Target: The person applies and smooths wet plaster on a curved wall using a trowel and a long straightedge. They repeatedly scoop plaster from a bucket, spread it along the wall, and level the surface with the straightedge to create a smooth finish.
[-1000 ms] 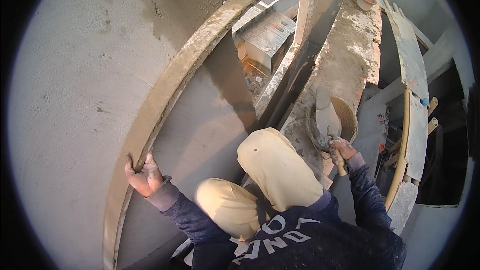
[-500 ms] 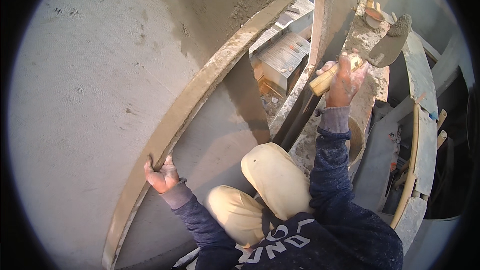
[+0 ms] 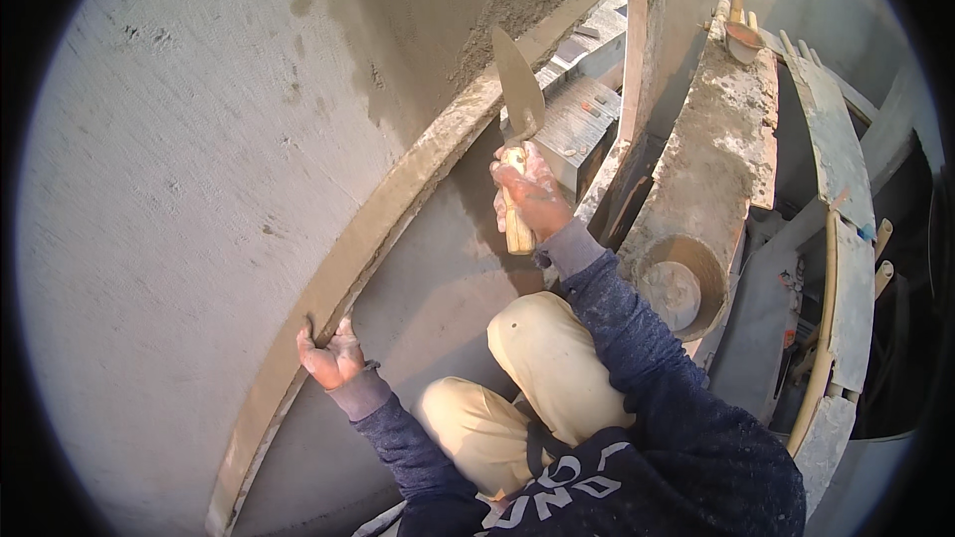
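Observation:
My left hand (image 3: 328, 353) grips the edge of a curved, mortar-coated band (image 3: 383, 214) on the grey plastered wall (image 3: 199, 159), its fingers wrapped against the edge. My right hand (image 3: 529, 189) is closed on the wooden handle of a trowel (image 3: 519, 85); the blade points up beside the band's upper part, near a rougher patch of damp mortar (image 3: 502, 15). Right of my knees, a round bucket (image 3: 708, 273) with pale grey contents rests on the mortar-spattered plank (image 3: 711, 139).
A small bowl with wooden handles behind it (image 3: 744, 40) sits at the plank's far end. Curved boards and bamboo poles (image 3: 846, 298) line the right side beside dark openings. A concrete post (image 3: 637, 50) rises beyond a gap showing rooftops below.
My right hand has lifted the trowel from the bucket, swung it over the plank with mortar on it, and moved it left to the band. My left hand still holds the edge.

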A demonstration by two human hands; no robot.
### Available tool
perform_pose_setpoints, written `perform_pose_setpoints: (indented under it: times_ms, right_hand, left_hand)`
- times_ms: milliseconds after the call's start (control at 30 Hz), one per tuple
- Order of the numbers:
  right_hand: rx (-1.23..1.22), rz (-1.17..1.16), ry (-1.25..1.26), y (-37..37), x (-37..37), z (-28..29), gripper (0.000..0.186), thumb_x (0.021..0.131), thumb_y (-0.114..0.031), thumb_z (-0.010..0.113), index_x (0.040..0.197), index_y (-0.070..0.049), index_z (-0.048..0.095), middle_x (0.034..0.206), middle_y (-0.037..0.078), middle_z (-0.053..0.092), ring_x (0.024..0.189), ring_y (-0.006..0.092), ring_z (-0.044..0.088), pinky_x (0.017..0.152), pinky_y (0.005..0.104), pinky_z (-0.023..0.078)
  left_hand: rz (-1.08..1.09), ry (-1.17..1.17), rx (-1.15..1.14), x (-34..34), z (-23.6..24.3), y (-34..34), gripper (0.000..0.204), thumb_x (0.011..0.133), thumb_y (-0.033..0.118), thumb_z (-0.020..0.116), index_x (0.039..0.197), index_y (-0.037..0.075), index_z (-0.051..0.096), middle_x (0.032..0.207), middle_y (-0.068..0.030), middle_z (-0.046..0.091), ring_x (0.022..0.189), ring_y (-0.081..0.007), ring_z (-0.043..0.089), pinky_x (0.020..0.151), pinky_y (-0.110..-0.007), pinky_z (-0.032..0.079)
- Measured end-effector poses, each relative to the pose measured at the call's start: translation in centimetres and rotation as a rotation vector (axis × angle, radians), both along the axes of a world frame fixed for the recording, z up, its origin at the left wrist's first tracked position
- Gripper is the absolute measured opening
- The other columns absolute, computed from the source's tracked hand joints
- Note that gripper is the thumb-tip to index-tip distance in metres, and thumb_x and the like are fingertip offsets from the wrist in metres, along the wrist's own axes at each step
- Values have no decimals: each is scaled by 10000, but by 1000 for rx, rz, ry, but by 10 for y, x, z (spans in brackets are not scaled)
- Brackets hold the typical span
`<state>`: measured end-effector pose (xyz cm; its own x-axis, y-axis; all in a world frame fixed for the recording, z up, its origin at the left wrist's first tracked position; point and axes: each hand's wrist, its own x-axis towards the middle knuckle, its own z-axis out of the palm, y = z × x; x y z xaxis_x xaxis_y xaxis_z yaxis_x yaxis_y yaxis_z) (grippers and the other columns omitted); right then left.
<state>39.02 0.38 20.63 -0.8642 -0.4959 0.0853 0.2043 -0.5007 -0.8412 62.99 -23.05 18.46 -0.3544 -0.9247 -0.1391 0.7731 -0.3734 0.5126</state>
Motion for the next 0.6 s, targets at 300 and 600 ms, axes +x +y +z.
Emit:
perform_pose_setpoints:
  times_ms: [300, 600]
  right_hand:
    - [-382, -292, -469, -103, -194, 69, 199, 874, -106, 542, 1046, -53, 455, 821, 125, 503, 606, 248, 543, 486, 426, 490]
    - [-862, 95, -266, -94, -167, 98, 91, 886, -117, 499, 914, -46, 449, 711, 53, 465, 543, 147, 471, 477, 320, 457]
  left_hand:
    - [17, -4, 36, -11, 6, 10, 298, 899, 136, 496, 1146, -28, 525, 1248, -182, 536, 1159, -385, 510, 962, -617, 411]
    - [-31, 6, -60, -5, -7, 1, 315, 894, 124, 505, 1177, -16, 514, 1254, -182, 536, 1157, -367, 520, 963, -586, 429]
